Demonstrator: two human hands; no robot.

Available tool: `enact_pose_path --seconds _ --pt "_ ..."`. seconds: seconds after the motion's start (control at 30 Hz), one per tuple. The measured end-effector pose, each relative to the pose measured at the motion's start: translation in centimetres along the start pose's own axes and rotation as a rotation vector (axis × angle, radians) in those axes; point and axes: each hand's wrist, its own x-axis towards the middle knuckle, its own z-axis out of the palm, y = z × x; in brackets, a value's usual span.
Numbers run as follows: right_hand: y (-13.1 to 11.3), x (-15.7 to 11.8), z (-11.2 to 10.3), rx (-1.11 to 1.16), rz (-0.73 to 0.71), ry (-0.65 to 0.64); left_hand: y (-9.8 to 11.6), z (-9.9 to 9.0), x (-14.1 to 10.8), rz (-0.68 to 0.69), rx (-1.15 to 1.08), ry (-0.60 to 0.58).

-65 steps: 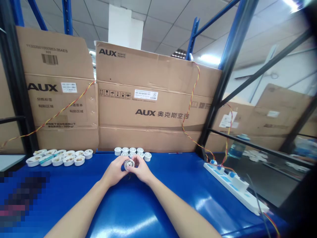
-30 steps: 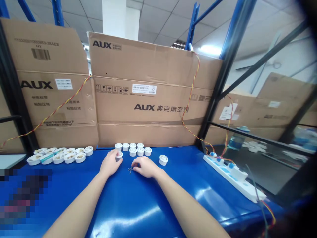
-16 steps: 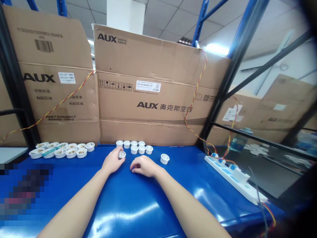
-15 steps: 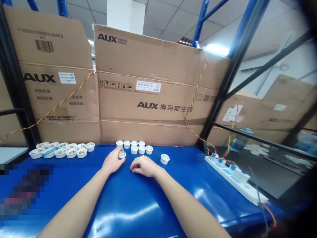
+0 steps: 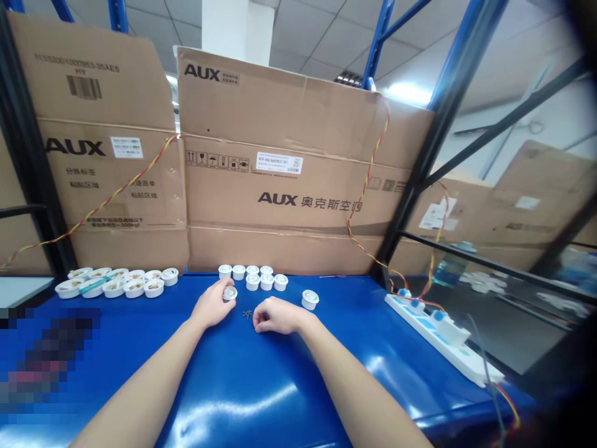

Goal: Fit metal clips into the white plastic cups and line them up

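My left hand has its thumb and fingers round a small white lidded cup on the blue table. A small pile of dark, thin pieces lies between my two hands. Just right of that pile is my right hand, its fingers curled together over the table; whatever they pinch is too small to make out. Several white lidded cups stand in two rows behind my hands. Another lidded cup stands alone to the right.
Several white cups with contents stand at the left, a teal object across them. A white power strip with cables lies at the right. Cardboard walls the back, and black rack posts rise beside it.
My right hand has moved slightly right, away from the small dark pieces, which now show more fully. My left hand and its cup have stayed in place.
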Motion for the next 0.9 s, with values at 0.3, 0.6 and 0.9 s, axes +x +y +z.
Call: enact_pose_path --seconds 0.3,0.6,0.9 --pt "0.7 0.0 0.1 -0.11 0.066 0.064 3.9 -1.4 -0.9 0.445 0.132 -0.017" --pt "0.8 -0.3 -0.3 -0.158 0.169 0.215 4.4 -1.0 -1.1 0.434 0.151 -0.077" --pt "1.3 0.2 0.7 -0.101 0.18 0.306 4.5 -0.5 -0.9 0.493 0.212 -0.098"
